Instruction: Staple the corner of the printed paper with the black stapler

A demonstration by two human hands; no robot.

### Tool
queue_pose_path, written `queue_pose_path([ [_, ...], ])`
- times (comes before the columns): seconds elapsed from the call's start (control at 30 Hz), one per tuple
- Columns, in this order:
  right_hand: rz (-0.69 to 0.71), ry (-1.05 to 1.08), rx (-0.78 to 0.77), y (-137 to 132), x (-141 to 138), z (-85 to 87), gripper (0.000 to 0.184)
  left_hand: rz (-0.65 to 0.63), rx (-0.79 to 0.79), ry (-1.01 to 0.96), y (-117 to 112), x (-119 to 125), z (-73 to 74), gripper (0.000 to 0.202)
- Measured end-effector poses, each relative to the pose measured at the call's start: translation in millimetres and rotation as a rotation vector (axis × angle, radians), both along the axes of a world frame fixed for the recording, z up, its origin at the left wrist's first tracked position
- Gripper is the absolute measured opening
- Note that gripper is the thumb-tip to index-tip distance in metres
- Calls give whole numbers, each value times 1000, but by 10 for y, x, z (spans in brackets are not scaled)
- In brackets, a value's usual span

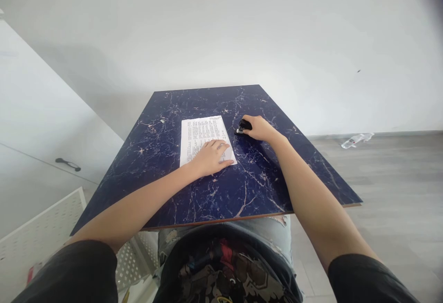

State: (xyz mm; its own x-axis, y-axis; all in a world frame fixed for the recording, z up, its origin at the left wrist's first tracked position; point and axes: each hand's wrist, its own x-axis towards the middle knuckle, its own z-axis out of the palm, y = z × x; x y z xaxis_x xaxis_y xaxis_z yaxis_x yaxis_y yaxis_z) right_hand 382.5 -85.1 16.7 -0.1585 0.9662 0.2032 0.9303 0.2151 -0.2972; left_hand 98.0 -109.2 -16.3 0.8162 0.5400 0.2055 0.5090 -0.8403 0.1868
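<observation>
Left hand (211, 157) flat, fingers spread, on paper (204, 137); right hand (260, 129) clasps stapler (243, 127) just right of paper.

The sheet of paper (204, 139) lies on the table (166, 192), near its middle. The left hand (210, 157) rests on the sheet's near right corner. The stapler (243, 127) sits on the table just right of the sheet, under the right hand (260, 128). A wall stands behind the table; a plastic bottle (356, 140) lies on the floor at far right.
</observation>
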Motion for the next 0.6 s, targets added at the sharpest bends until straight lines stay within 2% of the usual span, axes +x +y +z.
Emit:
queue_pose_path([
  [0.17, 229, 8, -95, -97, -17, 179, 13, 31, -45, 60, -8, 10, 28, 71],
  [0.37, 440, 14, -258, -158, -42, 271, 16, 91, -53, 72, 24, -13, 37, 69],
  [0.6, 480, 22, -309, -168, -140, 247, 21, 132, -97, 74, 28, -9, -8, 81],
])
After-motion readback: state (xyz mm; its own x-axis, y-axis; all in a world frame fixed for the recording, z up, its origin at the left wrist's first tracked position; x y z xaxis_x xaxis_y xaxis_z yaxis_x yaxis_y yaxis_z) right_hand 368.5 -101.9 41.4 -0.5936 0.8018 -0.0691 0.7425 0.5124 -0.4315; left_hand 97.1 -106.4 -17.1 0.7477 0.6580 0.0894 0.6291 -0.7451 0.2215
